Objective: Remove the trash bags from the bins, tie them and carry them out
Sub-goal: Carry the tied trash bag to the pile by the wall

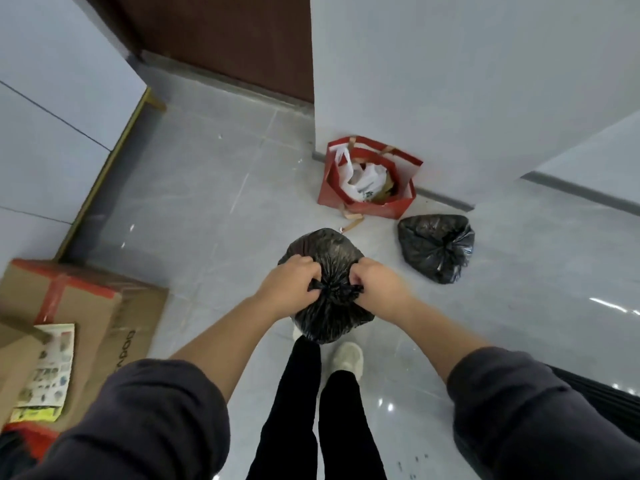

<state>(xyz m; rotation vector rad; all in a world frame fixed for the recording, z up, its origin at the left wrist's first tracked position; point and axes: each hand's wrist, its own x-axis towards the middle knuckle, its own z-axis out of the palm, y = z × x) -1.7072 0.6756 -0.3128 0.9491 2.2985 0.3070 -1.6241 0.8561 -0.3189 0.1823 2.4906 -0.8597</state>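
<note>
Full round black plastic trash bag (329, 258) was held up over grey tiled floor (194, 202), top bunched into small knot. Left hand (289, 284) pinched one side of knot, right hand (379, 284) pinched other side. Second tied black plastic bag (437, 247) lay on floor near wall. Red paper shopping bag (367, 178) stood beside it. Brown cardboard box (83, 317) sat at left.

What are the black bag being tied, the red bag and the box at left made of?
Black bag: thin plastic film, apparently; it gathers into fine creases and glints. Red bag: looks like stiff paper or card, with sharp folds. Box: likely cardboard, matte brown, with flat panels.
</note>
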